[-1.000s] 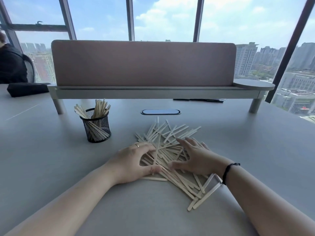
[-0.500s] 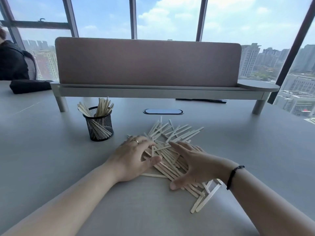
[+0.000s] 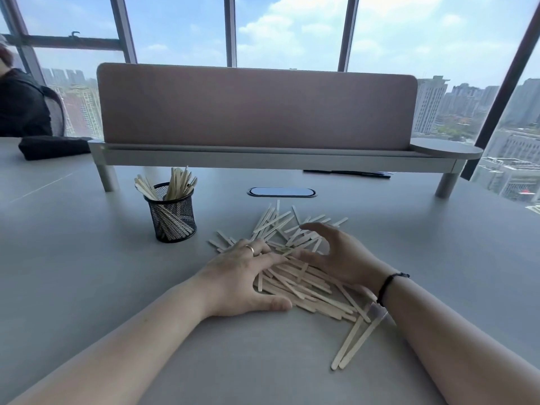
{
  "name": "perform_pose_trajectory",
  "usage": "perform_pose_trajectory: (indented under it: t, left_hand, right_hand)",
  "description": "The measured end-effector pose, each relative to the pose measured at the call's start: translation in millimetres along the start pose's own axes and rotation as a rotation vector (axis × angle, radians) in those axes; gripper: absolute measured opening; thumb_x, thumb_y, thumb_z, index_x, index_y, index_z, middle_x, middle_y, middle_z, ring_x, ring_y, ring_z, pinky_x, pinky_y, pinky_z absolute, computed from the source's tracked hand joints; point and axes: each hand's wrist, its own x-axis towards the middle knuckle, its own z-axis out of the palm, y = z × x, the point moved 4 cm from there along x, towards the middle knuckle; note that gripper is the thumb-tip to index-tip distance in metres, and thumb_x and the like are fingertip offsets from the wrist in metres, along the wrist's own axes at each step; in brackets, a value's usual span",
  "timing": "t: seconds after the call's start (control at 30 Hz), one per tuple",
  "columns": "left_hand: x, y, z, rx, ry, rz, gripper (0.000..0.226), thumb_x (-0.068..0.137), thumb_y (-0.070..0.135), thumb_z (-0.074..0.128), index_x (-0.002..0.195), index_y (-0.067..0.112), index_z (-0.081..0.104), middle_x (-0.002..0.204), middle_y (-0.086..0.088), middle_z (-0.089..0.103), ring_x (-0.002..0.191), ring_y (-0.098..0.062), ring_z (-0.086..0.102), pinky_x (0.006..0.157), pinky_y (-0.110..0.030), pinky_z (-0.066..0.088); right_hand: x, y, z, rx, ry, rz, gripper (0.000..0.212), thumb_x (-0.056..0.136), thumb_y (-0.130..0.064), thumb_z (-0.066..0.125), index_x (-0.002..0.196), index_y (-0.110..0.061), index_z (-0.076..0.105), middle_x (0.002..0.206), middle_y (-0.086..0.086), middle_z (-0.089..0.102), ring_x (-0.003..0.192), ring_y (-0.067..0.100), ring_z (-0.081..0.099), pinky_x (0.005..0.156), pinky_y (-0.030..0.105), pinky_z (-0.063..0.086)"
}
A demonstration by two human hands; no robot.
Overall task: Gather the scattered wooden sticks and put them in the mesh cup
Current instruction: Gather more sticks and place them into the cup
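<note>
Grey table [image 3: 87,273]: wooden sticks [image 3: 306,285] between left hand [image 3: 242,276] and right hand [image 3: 342,255].

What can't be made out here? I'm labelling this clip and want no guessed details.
Head view only:
- Sticks under the left hand and right hand: covered by the palms.
- Stick count in the pile: they overlap.
- How full the mesh cup is: the mesh obscures it.
- Dark object under the shelf: too thin and shadowed.
</note>
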Motion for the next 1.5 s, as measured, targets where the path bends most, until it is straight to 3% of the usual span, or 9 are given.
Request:
perform_pose_trajectory:
  t: [0.13, 0.2, 0.3, 0.5, 0.67, 0.8, 1.03, 1.27, 1.5]
  left_hand:
    - [3.4, -3.1, 3.1, 0.033, 0.002, -0.019, 0.095, 0.065, 0.096, 0.043, 0.145, 0.044, 0.045, 0.124, 0.018, 0.042, 0.119, -0.004, 0.034, 0.109, -0.035, 0.036]
    - [4.0, -2.3, 2.1, 0.046, 0.011, -0.019, 0.091, 0.066, 0.095, 0.045, 0.141, 0.042, 0.05, 0.122, 0.017, 0.043, 0.119, -0.005, 0.034, 0.108, -0.033, 0.036]
    - [5.7, -0.5, 0.0, 0.05, 0.032, 0.008, 0.084, 0.068, 0.092, 0.048, 0.133, 0.039, 0.055, 0.127, 0.016, 0.047, 0.127, -0.006, 0.034, 0.11, -0.032, 0.034]
    - [7.4, -1.3, 3.8, 0.051, 0.0, 0.018, 0.085, 0.071, 0.091, 0.043, 0.129, 0.029, 0.051, 0.136, 0.013, 0.048, 0.134, -0.004, 0.031, 0.112, -0.032, 0.034]
    - [5.8, 8.3, 0.3, 0.188, -0.024, -0.001, 0.089, 0.076, 0.087, 0.035, 0.143, 0.03, 0.046, 0.139, 0.009, 0.045, 0.134, -0.011, 0.035, 0.109, -0.033, 0.034]
    - [6.4, 5.5, -0.1, 0.226, -0.022, -0.046, 0.089, 0.078, 0.087, 0.025, 0.147, 0.033, 0.044, 0.135, 0.008, 0.046, 0.129, -0.016, 0.041, 0.106, -0.038, 0.041]
    - [9.8, 4.1, -2.7, 0.248, 0.034, -0.105, 0.073, 0.086, 0.079, 0.037, 0.138, 0.031, 0.052, 0.133, 0.005, 0.051, 0.128, -0.017, 0.046, 0.1, -0.036, 0.044]
    - [10.2, 5.9, -2.1, 0.297, 0.002, -0.086, 0.068, 0.092, 0.072, 0.035, 0.136, 0.023, 0.051, 0.136, -0.001, 0.048, 0.13, -0.022, 0.044, 0.105, -0.038, 0.04]
    - [11.2, 24.1, -4.1, 0.557, -0.015, -0.059, 0.049, 0.105, 0.051, 0.029, 0.126, 0.014, 0.053, 0.132, -0.01, 0.052, 0.125, -0.03, 0.05, 0.092, -0.041, 0.046]
  right_hand:
    - [24.6, 17.0, 9.4, -0.184, -0.023, 0.008, 0.098, 0.07, -0.097, 0.026, 0.149, -0.039, 0.037, 0.16, -0.014, 0.031, 0.151, 0.01, 0.017, 0.124, 0.043, 0.012]
    - [32.3, 20.0, 16.0, -0.228, -0.079, 0.002, 0.095, 0.073, -0.095, 0.019, 0.152, -0.043, 0.029, 0.163, -0.018, 0.02, 0.153, 0.007, 0.004, 0.124, 0.045, 0.0]
    - [37.6, 18.0, 20.4, -0.257, -0.142, 0.004, 0.089, 0.078, -0.092, 0.018, 0.153, -0.045, 0.028, 0.164, -0.019, 0.017, 0.153, 0.006, 0.001, 0.124, 0.045, -0.005]
    - [39.9, 17.8, 17.6, -0.332, -0.037, -0.003, 0.092, 0.072, -0.096, 0.02, 0.144, -0.043, 0.042, 0.146, -0.009, 0.041, 0.139, 0.019, 0.031, 0.12, 0.041, 0.013]
    - [34.4, 18.2, 12.6, -0.365, 0.048, 0.009, 0.094, 0.067, -0.096, 0.02, 0.129, -0.036, 0.057, 0.124, -0.004, 0.049, 0.127, 0.02, 0.036, 0.114, 0.038, 0.021]
    - [31.8, 24.6, 13.4, -0.298, 0.09, 0.058, 0.076, 0.072, -0.092, 0.029, 0.114, -0.037, 0.062, 0.116, -0.004, 0.054, 0.121, 0.02, 0.043, 0.106, 0.037, 0.031]
    - [28.2, 30.1, 9.2, -0.182, 0.15, 0.123, 0.064, 0.077, -0.084, 0.035, 0.101, -0.035, 0.069, 0.096, -0.007, 0.059, 0.108, 0.022, 0.051, 0.096, 0.038, 0.039]
    - [28.1, 28.8, 13.7, -0.197, 0.153, 0.089, 0.072, 0.067, -0.092, 0.034, 0.101, -0.038, 0.067, 0.094, -0.012, 0.053, 0.104, 0.018, 0.05, 0.095, 0.037, 0.041]
    - [30.6, 30.0, 13.6, -0.187, 0.142, 0.094, 0.065, 0.072, -0.087, 0.038, 0.104, -0.037, 0.067, 0.096, -0.009, 0.054, 0.108, 0.021, 0.051, 0.096, 0.037, 0.039]
